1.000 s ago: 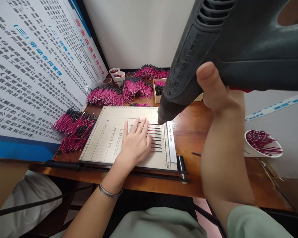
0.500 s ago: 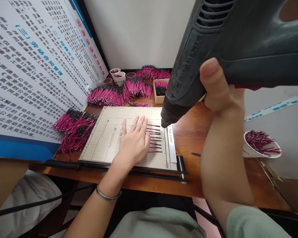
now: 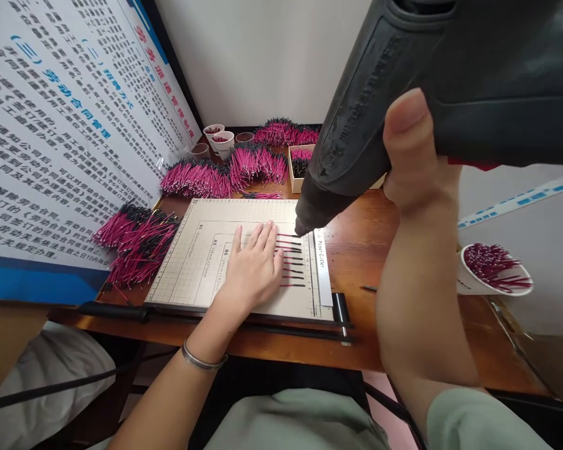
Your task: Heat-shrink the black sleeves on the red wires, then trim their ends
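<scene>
The right hand (image 3: 410, 156) has its grip wrapped fully around the handle of a dark grey heat gun (image 3: 431, 94), thumb pressed up against the body, with the nozzle (image 3: 304, 222) angled down and to the left. Just below that nozzle lies a row of thin pink and black wires (image 3: 291, 262), laid side by side on the beige paper cutter board (image 3: 201, 262) and running up to its ruler strip (image 3: 323, 265). The left hand (image 3: 253, 272) holds nothing; its grip is flat and open, fingers spread, pressing down on the near ends of those wires, so that the nozzle hangs just past its fingertips. The board rests on the brown wooden tabletop (image 3: 366, 250), its black cutting arm (image 3: 216, 315) lying along the edge nearest the left wrist, which wears a metal bangle (image 3: 201, 362). Beyond the left hand, heaps of pink wires (image 3: 225, 175) cover the far end of the tabletop, with another heap (image 3: 136, 240) off to its left beside a printed sign board (image 3: 60, 137). Small white cups (image 3: 220, 139) and a cardboard box of wires (image 3: 301, 167) stand past the nozzle. To the right of the right forearm sits a white bowl of wires (image 3: 492, 269).
</scene>
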`<action>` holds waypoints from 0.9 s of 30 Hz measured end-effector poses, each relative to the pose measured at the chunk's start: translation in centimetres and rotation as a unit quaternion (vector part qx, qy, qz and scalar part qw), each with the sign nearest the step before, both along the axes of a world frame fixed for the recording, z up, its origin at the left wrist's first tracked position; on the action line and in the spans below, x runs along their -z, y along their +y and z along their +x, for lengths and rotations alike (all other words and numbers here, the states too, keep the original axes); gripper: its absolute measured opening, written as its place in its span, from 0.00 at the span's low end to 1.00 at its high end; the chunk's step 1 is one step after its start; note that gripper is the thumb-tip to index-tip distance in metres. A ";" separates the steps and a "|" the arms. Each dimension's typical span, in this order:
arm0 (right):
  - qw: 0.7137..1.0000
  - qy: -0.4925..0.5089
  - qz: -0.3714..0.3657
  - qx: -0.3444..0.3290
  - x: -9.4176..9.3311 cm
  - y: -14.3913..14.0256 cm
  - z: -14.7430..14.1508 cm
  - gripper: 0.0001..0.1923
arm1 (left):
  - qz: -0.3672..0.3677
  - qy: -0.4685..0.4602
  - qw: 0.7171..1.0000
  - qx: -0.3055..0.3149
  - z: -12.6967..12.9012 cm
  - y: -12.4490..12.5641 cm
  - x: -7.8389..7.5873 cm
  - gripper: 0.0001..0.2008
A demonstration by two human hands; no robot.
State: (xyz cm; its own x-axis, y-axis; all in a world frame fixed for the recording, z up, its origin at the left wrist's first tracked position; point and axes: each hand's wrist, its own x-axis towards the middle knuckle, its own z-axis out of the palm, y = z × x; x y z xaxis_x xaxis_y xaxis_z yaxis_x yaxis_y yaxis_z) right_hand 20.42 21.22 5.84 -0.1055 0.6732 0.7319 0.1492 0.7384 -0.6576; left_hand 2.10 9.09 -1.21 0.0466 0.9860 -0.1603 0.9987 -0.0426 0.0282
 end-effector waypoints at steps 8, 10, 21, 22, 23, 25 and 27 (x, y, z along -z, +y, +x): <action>0.995 0.002 0.054 0.082 1.0 1.6 0.2 0.30 | -0.013 -0.003 1.000 -0.008 0.1 0.2 -0.2 0.30; 0.995 0.005 0.063 0.076 1.0 1.6 0.1 0.31 | -0.018 -0.005 1.000 -0.011 0.1 0.1 -0.2 0.30; 0.998 -0.015 0.042 0.042 0.4 0.8 0.0 0.32 | 0.006 -0.031 0.999 -0.018 -0.1 -0.5 -0.5 0.30; 0.998 -0.014 0.048 0.041 0.3 0.6 -0.1 0.32 | 0.023 -0.032 0.999 -0.016 -0.1 -0.8 -0.4 0.30; 0.998 -0.014 0.053 0.043 0.1 0.4 -0.1 0.32 | 0.040 -0.032 0.999 -0.012 0.0 -1.0 -0.3 0.30; 0.997 -0.021 0.049 0.048 -0.2 0.0 -0.1 0.30 | 0.054 -0.030 0.998 -0.003 0.1 -1.4 0.2 0.30; 0.998 -0.036 0.031 0.033 -0.4 -0.1 0.0 0.29 | 0.043 -0.027 0.999 -0.003 0.2 -1.5 0.7 0.30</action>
